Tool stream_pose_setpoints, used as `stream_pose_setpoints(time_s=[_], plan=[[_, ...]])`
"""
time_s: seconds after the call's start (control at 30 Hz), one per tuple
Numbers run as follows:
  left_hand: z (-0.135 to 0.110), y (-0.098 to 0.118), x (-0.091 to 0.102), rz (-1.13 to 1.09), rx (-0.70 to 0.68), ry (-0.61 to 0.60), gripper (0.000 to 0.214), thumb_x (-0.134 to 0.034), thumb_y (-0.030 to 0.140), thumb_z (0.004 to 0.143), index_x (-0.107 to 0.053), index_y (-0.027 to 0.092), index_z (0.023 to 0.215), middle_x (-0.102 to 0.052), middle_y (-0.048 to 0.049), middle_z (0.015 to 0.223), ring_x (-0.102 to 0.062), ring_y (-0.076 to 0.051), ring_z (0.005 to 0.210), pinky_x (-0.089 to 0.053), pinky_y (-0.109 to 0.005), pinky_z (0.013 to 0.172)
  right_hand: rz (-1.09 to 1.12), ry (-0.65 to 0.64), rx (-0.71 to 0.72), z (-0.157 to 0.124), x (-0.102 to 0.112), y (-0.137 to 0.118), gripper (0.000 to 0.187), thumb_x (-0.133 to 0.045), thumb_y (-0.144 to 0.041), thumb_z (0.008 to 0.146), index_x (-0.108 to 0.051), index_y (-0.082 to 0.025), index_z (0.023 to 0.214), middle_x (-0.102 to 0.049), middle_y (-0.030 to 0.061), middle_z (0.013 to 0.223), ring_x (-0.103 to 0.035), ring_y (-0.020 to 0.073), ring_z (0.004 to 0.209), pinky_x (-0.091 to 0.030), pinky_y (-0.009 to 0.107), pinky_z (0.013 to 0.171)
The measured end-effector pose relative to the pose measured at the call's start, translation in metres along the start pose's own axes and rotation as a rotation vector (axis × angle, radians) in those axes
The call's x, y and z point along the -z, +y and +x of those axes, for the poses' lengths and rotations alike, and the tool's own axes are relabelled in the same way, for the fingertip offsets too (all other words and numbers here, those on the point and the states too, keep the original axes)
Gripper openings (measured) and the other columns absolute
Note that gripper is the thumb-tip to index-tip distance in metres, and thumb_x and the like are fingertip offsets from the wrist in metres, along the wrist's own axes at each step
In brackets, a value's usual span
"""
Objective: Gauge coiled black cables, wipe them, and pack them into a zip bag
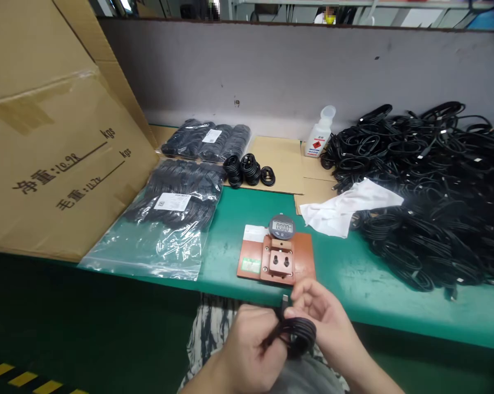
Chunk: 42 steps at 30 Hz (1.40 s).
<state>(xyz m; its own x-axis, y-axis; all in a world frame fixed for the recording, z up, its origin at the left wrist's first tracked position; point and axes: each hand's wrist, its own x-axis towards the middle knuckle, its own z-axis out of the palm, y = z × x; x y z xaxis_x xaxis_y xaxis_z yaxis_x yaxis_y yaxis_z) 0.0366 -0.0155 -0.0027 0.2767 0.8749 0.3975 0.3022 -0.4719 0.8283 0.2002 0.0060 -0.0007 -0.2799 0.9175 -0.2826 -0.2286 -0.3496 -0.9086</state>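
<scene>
Both of my hands hold a coiled black cable (297,335) just below the front edge of the green table (354,273). My left hand (247,350) is closed round the left side of the coil. My right hand (323,314) pinches the coil's top, where a metal plug end (285,300) sticks up. Straight ahead on the table stands a brown test fixture (276,262) with a round digital gauge (282,226) reading zeros.
A big heap of loose black cables (431,186) fills the right side, a white cloth (345,208) against it. A white bottle (320,134) stands behind. Bagged cables (168,213), a second bag (206,139), coiled cables (249,169) and a cardboard box (45,137) lie left.
</scene>
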Motion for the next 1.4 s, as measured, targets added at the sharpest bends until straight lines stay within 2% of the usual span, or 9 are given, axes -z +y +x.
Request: stream_pose_setpoints(time_s=[0.07,0.13,0.27,0.37,0.47,0.6,0.73,1.03,1.4], plan=[[0.003,0.001,0.0,0.018,-0.009,0.002,0.027,-0.045,0.013,0.082,-0.024,0.024,0.068,-0.033,0.005,0.055,-0.038,-0.011,0.046,-0.027,-0.028,0.049,-0.157,-0.05,0.224,0.003,0.006,-0.003,0.015,-0.08,-0.032,0.085,-0.071,-0.021,0.08,-0.061,-0.003,0.062,-0.056,0.009,0.052,-0.046,0.017,0.05],[0.004,0.002,0.0,0.038,-0.017,0.0,0.027,-0.044,0.012,0.082,-0.022,0.024,0.069,-0.03,0.0054,0.056,-0.037,-0.01,0.046,-0.026,-0.027,0.049,-0.354,-0.178,0.488,0.009,0.014,-0.006,0.008,-0.07,-0.027,0.092,-0.077,-0.022,0.091,-0.067,0.0011,0.069,-0.062,0.0119,0.059,-0.048,0.02,0.054],[0.004,-0.004,-0.001,0.104,-0.035,0.016,0.031,-0.046,0.01,0.077,-0.019,0.024,0.071,-0.027,0.006,0.055,-0.033,-0.01,0.045,-0.023,-0.029,0.048,-0.734,-0.364,0.939,0.024,0.032,-0.009,0.03,-0.049,-0.017,0.099,-0.068,-0.016,0.123,-0.066,0.0025,0.065,-0.055,0.0152,0.05,-0.038,0.027,0.048],[0.005,-0.011,0.0,0.157,-0.081,0.042,0.033,-0.048,0.008,0.074,-0.02,0.025,0.07,-0.029,0.006,0.055,-0.031,-0.011,0.045,-0.022,-0.03,0.049,-0.924,-0.41,1.08,0.033,0.037,-0.01,0.038,-0.045,-0.012,0.097,-0.062,-0.009,0.13,-0.062,0.0011,0.059,-0.053,0.017,0.047,-0.033,0.029,0.046],[0.01,-0.017,0.003,0.197,-0.149,0.069,0.031,-0.048,0.006,0.073,-0.024,0.025,0.069,-0.031,0.0058,0.054,-0.03,-0.013,0.047,-0.021,-0.032,0.049,-0.89,-0.389,1.068,0.037,0.035,-0.01,0.039,-0.048,-0.009,0.096,-0.061,-0.011,0.133,-0.064,0.0001,0.062,-0.055,0.0155,0.048,-0.036,0.028,0.047],[0.017,-0.024,0.005,0.211,-0.228,0.089,0.03,-0.05,0.004,0.075,-0.03,0.025,0.067,-0.035,0.0054,0.054,-0.032,-0.014,0.048,-0.021,-0.033,0.05,-0.737,-0.287,0.994,0.039,0.029,-0.008,0.029,-0.058,-0.011,0.098,-0.067,-0.016,0.124,-0.063,-0.0018,0.061,-0.053,0.0129,0.046,-0.035,0.025,0.044],[0.02,-0.03,0.004,0.187,-0.27,0.099,0.03,-0.05,0.005,0.076,-0.028,0.025,0.067,-0.032,0.0061,0.054,-0.029,-0.014,0.048,-0.02,-0.034,0.05,-0.708,-0.259,1.006,0.042,0.028,-0.005,0.026,-0.06,-0.009,0.097,-0.069,-0.015,0.121,-0.065,-0.0009,0.062,-0.054,0.0125,0.047,-0.037,0.025,0.045],[0.024,-0.032,0.007,0.143,-0.223,0.055,0.028,-0.048,0.006,0.073,-0.028,0.026,0.07,-0.034,0.0059,0.056,-0.031,-0.014,0.047,-0.02,-0.033,0.048,-0.731,-0.275,0.984,0.042,0.029,-0.005,0.028,-0.055,-0.01,0.098,-0.067,-0.014,0.124,-0.064,0.0004,0.061,-0.053,0.014,0.045,-0.036,0.026,0.044],[0.026,-0.03,0.013,0.125,-0.133,-0.043,0.026,-0.046,0.009,0.075,-0.027,0.026,0.07,-0.038,0.0046,0.055,-0.037,-0.015,0.048,-0.023,-0.032,0.049,-0.773,-0.266,0.95,0.043,0.029,-0.01,0.033,-0.05,-0.008,0.097,-0.065,-0.018,0.125,-0.074,0.003,0.069,-0.063,0.0152,0.048,-0.046,0.026,0.045]])
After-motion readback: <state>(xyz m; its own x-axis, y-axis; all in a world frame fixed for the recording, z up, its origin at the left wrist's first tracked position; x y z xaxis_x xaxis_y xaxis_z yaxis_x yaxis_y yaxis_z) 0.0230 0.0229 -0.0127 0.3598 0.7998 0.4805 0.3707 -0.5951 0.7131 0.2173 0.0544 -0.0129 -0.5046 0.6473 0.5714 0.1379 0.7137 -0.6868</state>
